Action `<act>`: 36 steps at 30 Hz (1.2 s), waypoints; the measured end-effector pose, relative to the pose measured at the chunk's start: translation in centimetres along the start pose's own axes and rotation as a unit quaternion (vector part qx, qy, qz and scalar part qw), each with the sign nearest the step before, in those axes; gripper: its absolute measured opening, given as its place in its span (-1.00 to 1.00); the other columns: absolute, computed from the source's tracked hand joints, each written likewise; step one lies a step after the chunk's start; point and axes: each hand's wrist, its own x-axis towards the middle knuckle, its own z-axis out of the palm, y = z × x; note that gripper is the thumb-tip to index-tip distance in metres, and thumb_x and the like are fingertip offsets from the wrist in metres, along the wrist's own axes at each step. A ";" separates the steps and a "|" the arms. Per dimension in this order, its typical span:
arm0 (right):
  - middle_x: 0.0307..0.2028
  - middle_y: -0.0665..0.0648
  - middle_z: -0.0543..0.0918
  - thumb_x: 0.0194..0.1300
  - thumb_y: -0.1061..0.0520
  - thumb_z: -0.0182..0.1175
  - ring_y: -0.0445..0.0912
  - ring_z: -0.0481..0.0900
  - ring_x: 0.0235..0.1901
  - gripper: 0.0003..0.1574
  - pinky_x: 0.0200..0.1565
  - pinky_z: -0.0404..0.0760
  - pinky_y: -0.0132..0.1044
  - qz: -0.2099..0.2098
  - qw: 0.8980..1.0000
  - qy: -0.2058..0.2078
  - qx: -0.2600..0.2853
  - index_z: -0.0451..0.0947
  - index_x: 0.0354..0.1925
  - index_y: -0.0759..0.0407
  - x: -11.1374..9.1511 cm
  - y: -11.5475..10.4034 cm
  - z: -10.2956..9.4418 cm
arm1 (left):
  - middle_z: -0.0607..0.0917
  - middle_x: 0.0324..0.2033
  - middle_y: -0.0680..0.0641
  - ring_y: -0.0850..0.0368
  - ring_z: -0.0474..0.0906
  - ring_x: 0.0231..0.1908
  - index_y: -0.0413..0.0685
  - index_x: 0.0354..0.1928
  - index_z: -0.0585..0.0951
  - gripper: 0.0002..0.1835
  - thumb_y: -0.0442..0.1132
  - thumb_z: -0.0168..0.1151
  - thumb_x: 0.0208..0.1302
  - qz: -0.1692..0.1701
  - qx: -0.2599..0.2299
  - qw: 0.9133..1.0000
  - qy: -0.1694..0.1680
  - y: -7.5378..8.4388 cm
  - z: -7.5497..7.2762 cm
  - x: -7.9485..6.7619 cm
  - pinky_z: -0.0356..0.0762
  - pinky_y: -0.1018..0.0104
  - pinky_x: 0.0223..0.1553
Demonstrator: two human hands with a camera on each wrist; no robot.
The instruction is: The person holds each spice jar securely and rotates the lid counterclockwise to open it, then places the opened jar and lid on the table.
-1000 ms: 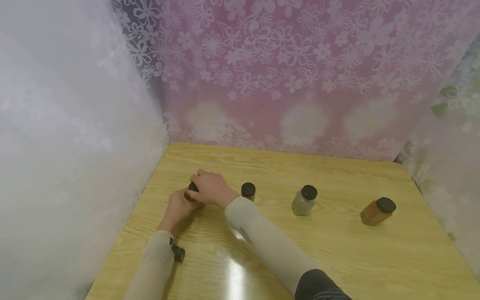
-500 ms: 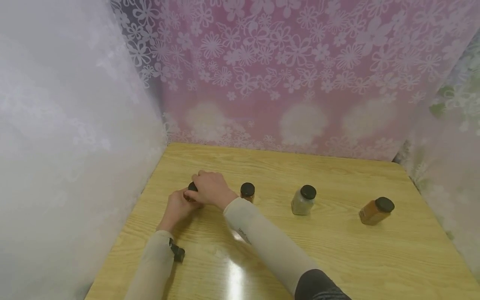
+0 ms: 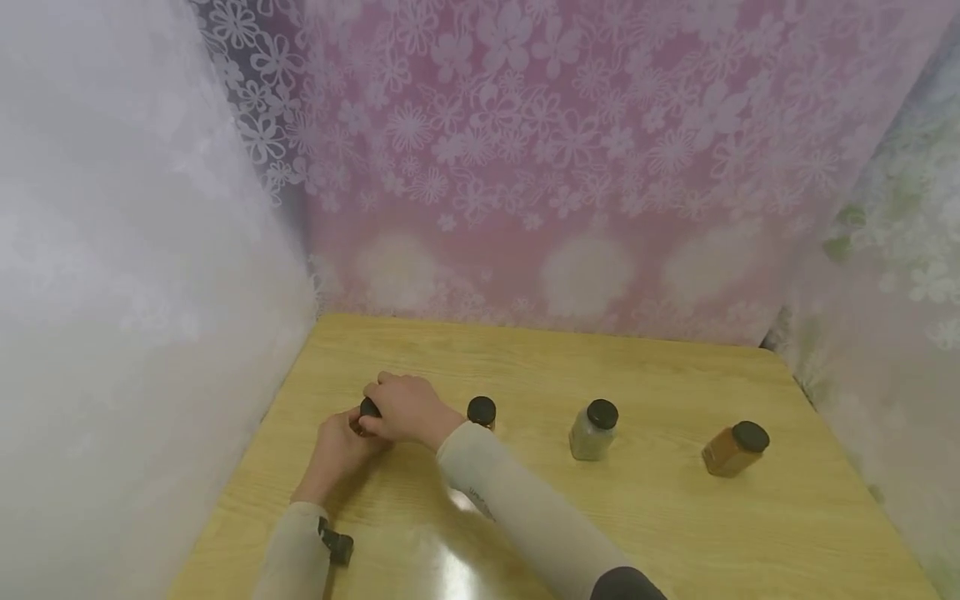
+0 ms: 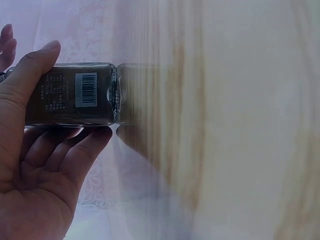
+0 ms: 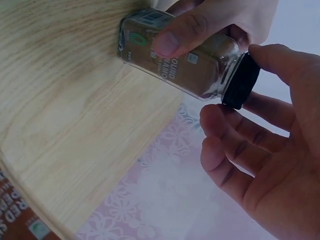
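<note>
A glass spice jar of brown powder (image 5: 202, 77), its label partly reading "ground", stands at the table's left side with its base right at the tabletop. My left hand (image 3: 337, 458) grips the jar's body, thumb on one face and fingers on the opposite one; the left wrist view shows a barcode on the jar (image 4: 86, 90). The black lid (image 5: 242, 82) sits on the neck. My right hand (image 3: 408, 408) reaches over from the right and holds that lid between thumb and fingers. In the head view, both hands cover most of the jar.
Right of the hands stand three more black-lidded jars: one partly behind my right sleeve (image 3: 482, 412), one with pale grey contents (image 3: 591, 437), and one orange-brown (image 3: 726, 454). The wooden table (image 3: 675, 533) is bordered by floral curtains (image 3: 480, 167).
The head view has tilted, so the whole scene sits lower and slightly left. Both hands keep their hold on the jar and lid; the other jars have stayed in place.
</note>
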 end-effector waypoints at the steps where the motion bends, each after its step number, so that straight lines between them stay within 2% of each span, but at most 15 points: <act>1: -0.22 -0.02 0.59 0.56 -0.28 0.16 -0.18 0.47 -0.45 -0.58 -0.43 0.43 -0.37 0.001 1.000 0.003 0.000 0.65 0.06 -0.05 0.0 0.0 0.0 | 0.80 0.05 -0.29 -0.21 0.74 0.10 -0.29 0.14 0.71 -0.55 -0.20 0.53 0.27 0.001 0.000 1.000 0.001 0.0 0.0 0.0 0.70 -0.09 0.15; 4: -0.16 -0.01 0.64 0.56 -0.34 0.12 -0.16 0.57 -0.39 -0.49 -0.39 0.53 -0.34 0.005 1.000 0.006 -0.005 0.64 0.14 -0.05 0.0 0.0 -0.1 | 0.82 -0.01 -0.25 -0.16 0.77 0.03 -0.26 0.11 0.73 -0.57 -0.17 0.53 0.27 0.008 0.007 1.000 0.002 0.0 -0.1 0.0 0.73 -0.05 0.09; 8: -0.03 0.02 0.71 0.54 -0.51 -0.01 -0.15 0.69 -0.27 -0.22 -0.30 0.66 -0.29 0.024 1.000 0.010 -0.013 0.57 0.32 -0.03 -0.1 0.1 -0.1 | 0.84 -0.07 -0.17 -0.12 0.77 -0.03 -0.17 0.01 0.78 -0.65 -0.16 0.57 0.25 0.018 0.014 1.000 0.001 0.0 -0.1 0.0 0.74 -0.03 0.04; 10: -0.09 0.01 0.72 0.51 -0.56 -0.05 -0.17 0.66 -0.34 -0.17 -0.38 0.61 -0.32 0.033 0.999 0.019 -0.017 0.60 0.27 -0.01 -0.1 0.2 -0.1 | 0.83 -0.09 -0.14 -0.08 0.76 -0.05 -0.14 -0.03 0.78 -0.67 -0.14 0.59 0.23 0.023 0.016 1.000 0.001 0.1 -0.1 0.0 0.74 0.01 0.02; 13: -0.30 -0.05 0.65 0.50 -0.55 -0.01 -0.21 0.51 -0.49 -0.29 -0.52 0.39 -0.37 0.035 0.999 0.031 -0.017 0.64 -0.01 -0.03 -0.1 0.4 0.0 | 0.82 -0.17 -0.10 0.05 0.68 -0.17 -0.15 -0.09 0.77 -0.66 -0.10 0.61 0.20 0.014 0.018 1.000 0.000 0.2 0.0 -0.1 0.69 0.13 -0.07; 15: -0.41 -0.07 0.57 0.51 -0.51 0.03 -0.22 0.41 -0.55 -0.37 -0.56 0.26 -0.37 0.029 0.999 0.034 -0.013 0.60 -0.17 -0.05 0.0 0.4 0.0 | 0.82 -0.19 -0.12 0.07 0.67 -0.21 -0.18 -0.09 0.76 -0.63 -0.08 0.60 0.21 0.012 0.019 1.000 -0.002 0.2 0.0 -0.1 0.67 0.19 -0.13; 16: -0.41 -0.08 0.57 0.53 -0.48 0.04 -0.23 0.41 -0.55 -0.41 -0.55 0.25 -0.38 0.024 0.999 0.033 -0.009 0.58 -0.21 -0.05 0.0 0.5 0.0 | 0.82 -0.19 -0.13 0.06 0.68 -0.21 -0.18 -0.09 0.75 -0.63 -0.07 0.60 0.21 0.008 0.019 1.000 -0.002 0.2 0.0 -0.1 0.68 0.18 -0.13; 19: -0.35 -0.07 0.62 0.57 -0.40 0.07 -0.22 0.47 -0.49 -0.48 -0.51 0.35 -0.39 0.012 1.000 0.024 0.002 0.60 -0.16 -0.04 0.0 0.4 -0.1 | 0.83 -0.10 -0.19 -0.10 0.76 -0.08 -0.19 -0.04 0.76 -0.61 -0.08 0.58 0.23 0.000 0.016 1.000 -0.001 0.2 0.0 -0.1 0.73 0.03 0.00; 22: -0.22 -0.04 0.70 0.60 -0.33 0.06 -0.19 0.58 -0.39 -0.52 -0.44 0.49 -0.36 0.007 1.000 0.012 -0.002 0.64 0.00 -0.03 0.0 0.4 -0.2 | 0.82 -0.02 -0.22 -0.19 0.75 0.04 -0.18 0.03 0.76 -0.61 -0.11 0.57 0.25 0.000 0.016 1.000 -0.004 0.2 0.0 0.0 0.71 -0.08 0.10; 24: -0.15 -0.02 0.72 0.59 -0.37 0.03 -0.17 0.64 -0.34 -0.44 -0.41 0.56 -0.33 0.014 1.000 0.009 -0.012 0.64 0.11 -0.03 0.1 0.3 -0.2 | 0.83 -0.07 -0.21 -0.18 0.76 -0.04 -0.18 -0.04 0.76 -0.67 -0.12 0.55 0.27 0.012 0.027 1.000 -0.008 0.1 0.0 0.1 0.73 -0.05 0.02; 27: -0.16 -0.02 0.73 0.55 -0.51 -0.05 -0.15 0.67 -0.33 -0.27 -0.45 0.57 -0.31 0.032 0.999 0.011 -0.020 0.63 0.16 -0.01 0.1 0.3 -0.3 | 0.83 -0.20 -0.17 -0.06 0.74 -0.21 -0.19 -0.19 0.74 -0.73 -0.14 0.55 0.27 0.024 0.039 0.999 -0.006 0.1 0.1 0.3 0.72 0.10 -0.16; 29: -0.22 -0.02 0.70 0.51 -0.58 -0.09 -0.16 0.64 -0.39 -0.20 -0.50 0.51 -0.32 0.043 0.999 0.014 -0.020 0.64 0.09 -0.01 0.2 0.2 -0.2 | 0.81 -0.26 -0.16 0.00 0.70 -0.27 -0.19 -0.26 0.72 -0.73 -0.13 0.56 0.26 0.020 0.043 0.999 -0.003 0.2 0.0 0.3 0.67 0.15 -0.23; 33: -0.32 -0.05 0.66 0.55 -0.53 -0.08 -0.20 0.54 -0.48 -0.29 -0.56 0.37 -0.36 0.039 0.999 0.015 -0.023 0.62 -0.08 -0.02 0.3 0.1 0.0 | 0.82 -0.18 -0.17 -0.02 0.72 -0.16 -0.19 -0.20 0.75 -0.66 -0.06 0.58 0.23 -0.012 0.033 0.999 -0.002 0.3 -0.1 0.1 0.71 0.08 -0.10; 36: -0.30 -0.05 0.69 0.59 -0.46 -0.06 -0.21 0.53 -0.48 -0.37 -0.53 0.40 -0.37 0.025 0.999 0.016 -0.028 0.63 -0.09 -0.02 0.3 0.0 0.0 | 0.82 -0.13 -0.20 -0.08 0.73 -0.10 -0.22 -0.15 0.74 -0.62 -0.03 0.57 0.23 -0.027 0.030 0.999 -0.004 0.3 -0.2 0.0 0.71 0.00 -0.01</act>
